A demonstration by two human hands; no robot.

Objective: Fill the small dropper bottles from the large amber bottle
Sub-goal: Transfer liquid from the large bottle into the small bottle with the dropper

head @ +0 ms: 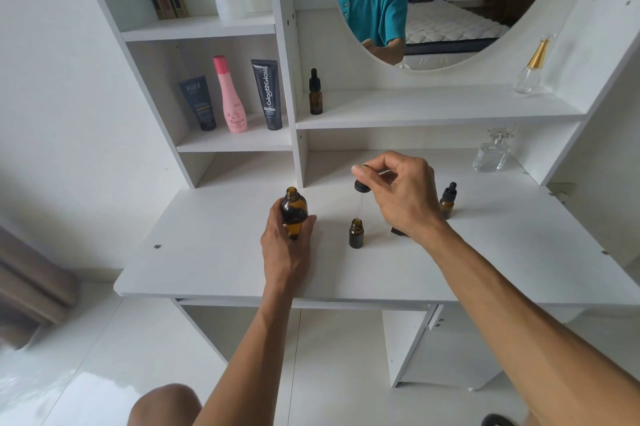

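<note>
My left hand [285, 245] grips the large amber bottle [293, 214], which stands uncapped on the white desk [207, 252]. A small amber dropper bottle [356, 233] stands open in the middle of the desk. Above it my right hand [401, 193] pinches a black dropper cap [361, 185], whose glass pipette hangs down over that bottle's mouth. Another small dropper bottle [447, 200] with its cap on stands to the right, partly behind my right hand. A third capped dropper bottle [315, 93] stands on the shelf above.
A black object [398, 230] lies on the desk under my right wrist. Two clear glass perfume bottles [491, 151] [530, 68] stand at the right. Tubes and a pink bottle [232, 96] fill the left shelf compartment. A round mirror [433, 2] hangs behind.
</note>
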